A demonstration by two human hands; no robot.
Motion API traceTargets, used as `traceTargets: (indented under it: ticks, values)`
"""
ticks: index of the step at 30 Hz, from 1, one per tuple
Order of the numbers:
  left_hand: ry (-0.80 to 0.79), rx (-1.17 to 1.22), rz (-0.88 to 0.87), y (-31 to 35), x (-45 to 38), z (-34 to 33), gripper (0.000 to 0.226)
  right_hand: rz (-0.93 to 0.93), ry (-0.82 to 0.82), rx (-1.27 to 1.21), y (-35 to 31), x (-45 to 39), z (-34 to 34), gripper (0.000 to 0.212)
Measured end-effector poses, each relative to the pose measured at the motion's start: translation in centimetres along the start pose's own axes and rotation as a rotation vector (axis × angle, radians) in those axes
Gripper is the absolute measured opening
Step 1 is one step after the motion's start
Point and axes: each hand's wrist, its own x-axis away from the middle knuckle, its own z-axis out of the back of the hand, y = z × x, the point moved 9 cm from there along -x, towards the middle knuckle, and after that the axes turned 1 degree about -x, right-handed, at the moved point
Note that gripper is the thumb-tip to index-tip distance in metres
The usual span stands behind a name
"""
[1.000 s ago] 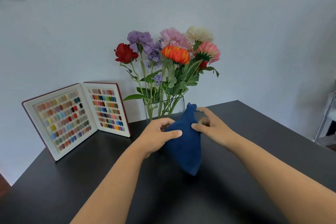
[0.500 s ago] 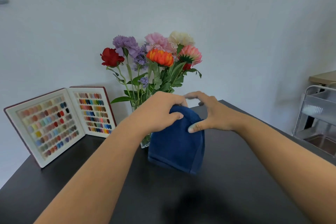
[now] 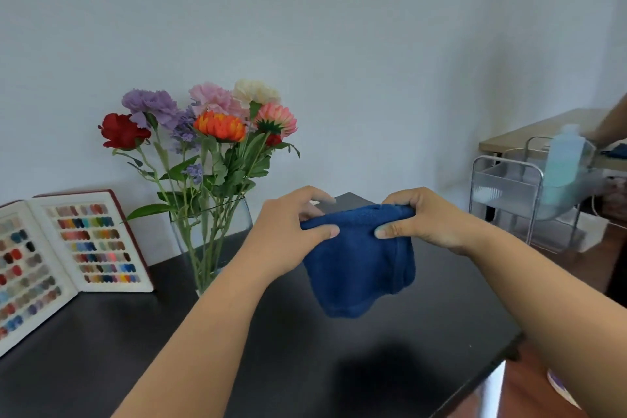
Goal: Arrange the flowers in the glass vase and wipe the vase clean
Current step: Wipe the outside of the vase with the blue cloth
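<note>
A clear glass vase (image 3: pixel 217 234) stands on the black table (image 3: pixel 101 349) at left of centre, holding a bunch of flowers (image 3: pixel 203 125) in red, purple, pink, cream and orange. Right of the vase, above the table, a dark blue cloth (image 3: pixel 359 268) hangs between my hands. My left hand (image 3: pixel 288 231) pinches its upper left edge and my right hand (image 3: pixel 420 224) pinches its upper right edge. The cloth is apart from the vase. My left forearm crosses in front of the vase's lower right side.
An open book of coloured nail samples (image 3: pixel 61 261) leans against the wall at the far left. Beyond the table's right edge stand a metal trolley (image 3: pixel 515 193) and a wooden desk (image 3: pixel 543 136), where another person's arm (image 3: pixel 610 125) holds a pale blue bottle (image 3: pixel 563 159).
Both hands have carried the blue cloth away from the vase to the right and spread its top edge apart. The view has turned right, bringing the trolley and another person's arm into sight.
</note>
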Motion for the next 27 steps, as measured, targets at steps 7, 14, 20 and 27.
traceTargets:
  ticks: [7,14,20,27]
  values:
    - [-0.262,0.295,0.141,0.7,0.0,-11.1,0.041,-0.249,0.008,-0.182,5.2,6.3,7.2,0.027]
    - [-0.384,0.579,0.316,0.6,-0.6,-19.1,0.041,-0.38,0.097,-0.226,9.9,10.2,11.0,0.038]
    - [-0.44,0.866,0.421,0.5,-1.6,-22.5,0.039,-0.393,0.104,-0.332,11.4,10.5,13.2,0.028]
    - [-0.236,0.459,0.484,-4.8,-3.3,-24.7,0.027,-0.52,0.303,0.028,16.8,8.4,14.5,0.025]
